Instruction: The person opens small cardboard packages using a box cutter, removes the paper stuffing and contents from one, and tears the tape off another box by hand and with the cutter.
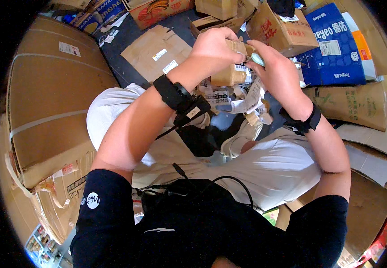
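A small cardboard box (226, 75) bearing printed labels is in front of me, above the floor between my knees. My left hand (215, 48) grips its top from the left, thumb bent over the near side. From the right, my right hand (277, 72) reaches to the same box. It holds a small pale green tool (257, 59), whose working end is hidden, against or close to the box's edge. Torn paper labels and tape strips (252, 98) lie in a crumpled heap just below the box.
A flattened cardboard sheet (156, 50) lies on the dark floor ahead. Large cartons (59, 90) rise at my left. A blue printed carton (334, 63), a brown carton (280, 31) and folded cardboard (351, 104) stand at the right. A black cable (237, 181) crosses my lap.
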